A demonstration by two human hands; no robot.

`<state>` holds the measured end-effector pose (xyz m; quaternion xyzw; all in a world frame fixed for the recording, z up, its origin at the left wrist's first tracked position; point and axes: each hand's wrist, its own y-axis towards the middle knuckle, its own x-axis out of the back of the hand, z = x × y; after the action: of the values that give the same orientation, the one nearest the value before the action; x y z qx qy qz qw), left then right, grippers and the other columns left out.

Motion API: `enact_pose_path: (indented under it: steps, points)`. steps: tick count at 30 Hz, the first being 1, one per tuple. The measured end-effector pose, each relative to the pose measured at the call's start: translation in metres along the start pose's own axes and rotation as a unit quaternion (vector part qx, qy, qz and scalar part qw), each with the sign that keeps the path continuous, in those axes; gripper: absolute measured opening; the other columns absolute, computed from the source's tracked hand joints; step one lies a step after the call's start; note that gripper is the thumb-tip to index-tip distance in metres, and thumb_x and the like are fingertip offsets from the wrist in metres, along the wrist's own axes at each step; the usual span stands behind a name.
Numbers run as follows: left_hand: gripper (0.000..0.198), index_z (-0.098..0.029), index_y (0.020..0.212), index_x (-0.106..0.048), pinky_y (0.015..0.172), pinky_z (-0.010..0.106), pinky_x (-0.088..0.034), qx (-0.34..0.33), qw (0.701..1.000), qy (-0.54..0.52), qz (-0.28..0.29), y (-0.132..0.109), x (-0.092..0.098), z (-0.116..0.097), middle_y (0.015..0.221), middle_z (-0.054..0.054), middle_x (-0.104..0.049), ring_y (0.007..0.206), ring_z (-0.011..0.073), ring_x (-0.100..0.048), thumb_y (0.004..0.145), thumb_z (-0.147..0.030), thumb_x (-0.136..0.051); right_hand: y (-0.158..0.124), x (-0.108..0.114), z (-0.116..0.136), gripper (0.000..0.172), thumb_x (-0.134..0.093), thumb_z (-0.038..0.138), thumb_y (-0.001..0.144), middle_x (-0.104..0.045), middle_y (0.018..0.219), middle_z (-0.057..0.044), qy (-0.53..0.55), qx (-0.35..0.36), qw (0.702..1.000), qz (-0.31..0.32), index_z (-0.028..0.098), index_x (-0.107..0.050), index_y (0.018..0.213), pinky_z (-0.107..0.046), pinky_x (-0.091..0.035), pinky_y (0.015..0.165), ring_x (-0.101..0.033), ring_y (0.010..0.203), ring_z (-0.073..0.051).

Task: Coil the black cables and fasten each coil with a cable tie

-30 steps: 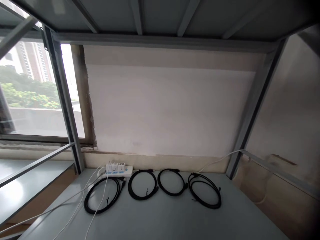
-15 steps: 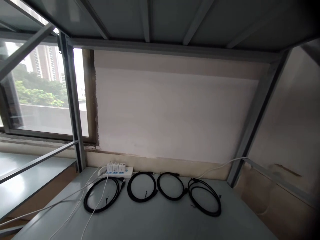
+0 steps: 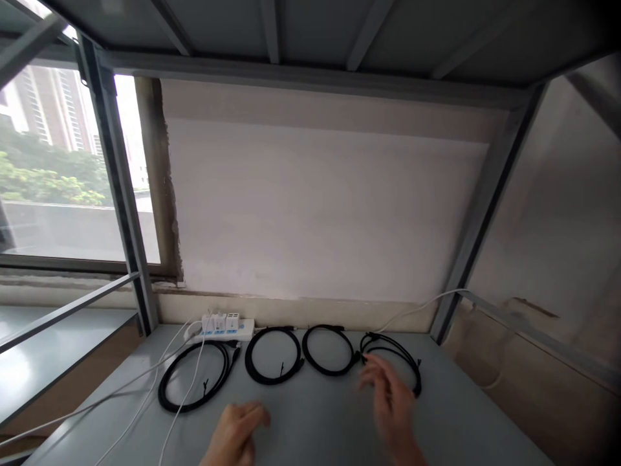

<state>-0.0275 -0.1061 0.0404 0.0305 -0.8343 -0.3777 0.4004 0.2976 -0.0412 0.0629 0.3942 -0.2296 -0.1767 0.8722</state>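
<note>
Four-ish black cables lie coiled in a row on the grey-blue board; several loops show. My left hand (image 3: 236, 432) hovers low over the board, in front of the gap between the far-left coiled cable (image 3: 163, 387) and the second coiled cable (image 3: 248, 358). Its fingers bend loosely, thumb apart from them, with nothing visible in the hand. My right hand (image 3: 394, 401), blurred, reaches over the far-right coiled cable (image 3: 416, 370) and hides its near left part. The fingers are apart; whether they touch the cable I cannot tell. A third coiled cable (image 3: 305, 349) lies just left of that hand.
At the back left, a white power strip (image 3: 246, 329) holds several white plugs. White cords (image 3: 187, 396) run from it across the board (image 3: 301, 427). Metal posts (image 3: 116, 188) stand at both sides, and a ribbed upper deck (image 3: 315, 39) hangs overhead.
Both my hands have come into view from below, the right one reaching to the far-right coiled cable. The view has shifted slightly; the coils lie as before.
</note>
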Motion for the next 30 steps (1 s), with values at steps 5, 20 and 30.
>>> enact_pose_path:
  steps: [5,20,30]
  points:
    - [0.039,-0.019,0.074,-0.059,0.055,0.022,-0.036,-0.072,0.996,0.051,-0.033,0.068,-0.068,0.058,0.065,-0.001,-0.06,0.054,0.0118,-0.056,0.052,0.005,-0.036,0.017,-0.095,-0.024,0.036,-0.04,0.025,0.105,-0.072,0.098,-0.009,-0.042,0.057,0.997,0.029,0.021,-0.049,0.139,-0.037,-0.061,0.072,-0.071,0.082,-0.022]
    - [0.034,-0.017,0.097,-0.069,0.068,0.032,-0.038,-0.09,0.993,0.057,-0.044,0.067,-0.101,0.092,0.085,0.007,-0.054,0.077,0.0183,-0.048,0.088,-0.001,-0.04,-0.029,-0.149,-0.062,0.049,-0.038,0.007,0.099,-0.057,0.092,-0.006,-0.017,0.115,0.988,0.098,0.027,-0.044,0.143,-0.037,-0.056,0.071,-0.058,0.08,-0.02]
    - [0.034,-0.018,0.086,-0.071,0.063,0.026,-0.04,0.068,0.994,-0.05,-0.069,0.062,-0.105,0.102,0.08,0.001,-0.041,0.071,0.0135,-0.047,0.088,-0.002,-0.041,-0.026,-0.145,-0.067,0.058,-0.038,0.005,0.093,-0.054,0.086,0.0,0.096,-0.05,0.982,0.156,0.026,-0.038,0.147,-0.028,-0.051,0.072,-0.053,0.072,-0.014]
